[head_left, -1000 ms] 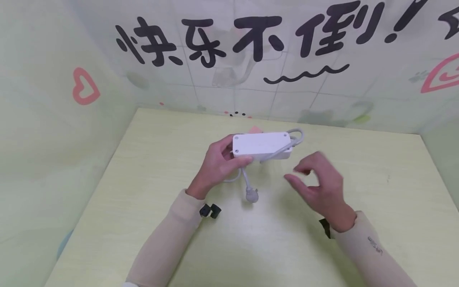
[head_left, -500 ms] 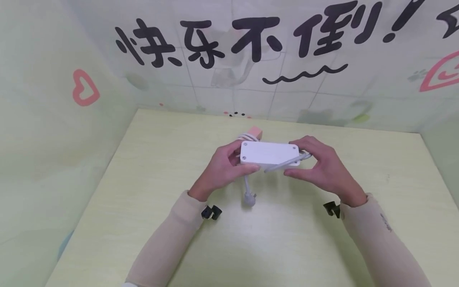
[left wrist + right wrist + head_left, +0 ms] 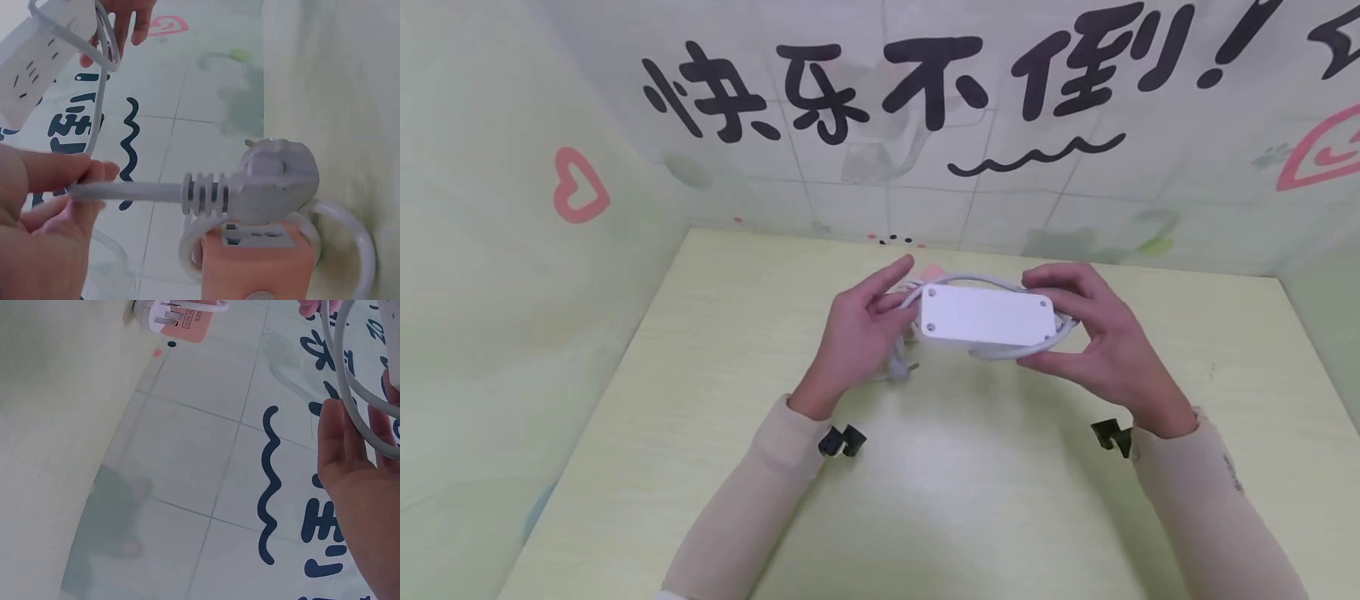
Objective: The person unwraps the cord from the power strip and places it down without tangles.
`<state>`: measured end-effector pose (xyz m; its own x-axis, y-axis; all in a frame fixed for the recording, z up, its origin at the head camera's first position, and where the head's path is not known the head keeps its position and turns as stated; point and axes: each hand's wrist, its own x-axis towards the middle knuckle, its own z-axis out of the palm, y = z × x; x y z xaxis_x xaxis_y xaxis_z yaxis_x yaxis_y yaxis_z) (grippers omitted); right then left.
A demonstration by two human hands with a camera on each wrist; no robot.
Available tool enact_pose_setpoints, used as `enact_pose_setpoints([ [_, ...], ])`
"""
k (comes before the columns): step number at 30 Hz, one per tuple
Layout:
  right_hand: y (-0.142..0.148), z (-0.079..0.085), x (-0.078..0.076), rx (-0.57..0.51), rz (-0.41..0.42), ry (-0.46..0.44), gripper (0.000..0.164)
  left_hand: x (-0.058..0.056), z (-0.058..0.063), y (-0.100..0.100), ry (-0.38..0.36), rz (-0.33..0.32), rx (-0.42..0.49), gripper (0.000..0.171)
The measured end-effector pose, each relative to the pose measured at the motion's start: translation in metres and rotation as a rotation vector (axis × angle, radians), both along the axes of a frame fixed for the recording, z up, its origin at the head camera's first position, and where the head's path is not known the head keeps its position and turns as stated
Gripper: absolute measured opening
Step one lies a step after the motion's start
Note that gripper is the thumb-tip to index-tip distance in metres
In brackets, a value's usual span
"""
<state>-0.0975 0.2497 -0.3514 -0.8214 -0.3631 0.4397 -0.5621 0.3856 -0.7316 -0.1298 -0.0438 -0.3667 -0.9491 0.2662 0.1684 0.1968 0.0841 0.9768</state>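
A white power strip [image 3: 988,315] is held up above the table, its flat screwed side toward the head camera. My right hand [image 3: 1090,333] grips it by the right end, with thumb below and fingers above. Grey cable [image 3: 97,125] loops around the strip. My left hand [image 3: 857,342], left of the strip, pinches the cable between thumb and fingers, just behind the plug [image 3: 275,181], as the left wrist view shows. Behind that plug stands a pink power strip [image 3: 256,272] with its own cord wrapped round it; the head view shows only a corner of it.
The pale wooden table [image 3: 925,500] lies under both hands. A printed curtain [image 3: 850,192] with black characters hangs along the back edge, and another curtain [image 3: 490,292] runs down the left side.
My right hand came in and took the white strip's right end. The left hand let go of the strip and now pinches the cable near the plug. The strip moved right.
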Motion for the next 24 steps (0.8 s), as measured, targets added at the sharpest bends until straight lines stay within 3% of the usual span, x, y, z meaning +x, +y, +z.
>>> enact_pose_setpoints([
  [3, 0.000, 0.001, 0.004, 0.050, 0.044, -0.014, 0.065, -0.003, 0.003, 0.001, -0.046, 0.133, -0.043, 0.043],
  [6, 0.001, -0.002, 0.008, 0.101, 0.093, -0.049, 0.064, -0.006, 0.004, 0.001, -0.063, 0.223, -0.044, 0.035],
  [12, 0.001, -0.011, 0.010, 0.160, 0.136, -0.042, 0.066, -0.005, 0.006, 0.002, -0.004, 0.258, -0.033, 0.022],
  [15, 0.001, -0.012, 0.010, 0.144, 0.111, 0.002, 0.069, -0.003, 0.007, 0.004, 0.031, 0.223, -0.057, 0.017],
  [18, 0.001, -0.011, 0.011, 0.132, 0.064, 0.045, 0.071, -0.002, 0.008, 0.004, 0.041, 0.144, -0.074, 0.010],
  [24, -0.002, -0.012, 0.010, 0.079, 0.009, 0.082, 0.074, 0.000, 0.000, -0.004, 0.025, -0.134, 0.036, 0.026],
])
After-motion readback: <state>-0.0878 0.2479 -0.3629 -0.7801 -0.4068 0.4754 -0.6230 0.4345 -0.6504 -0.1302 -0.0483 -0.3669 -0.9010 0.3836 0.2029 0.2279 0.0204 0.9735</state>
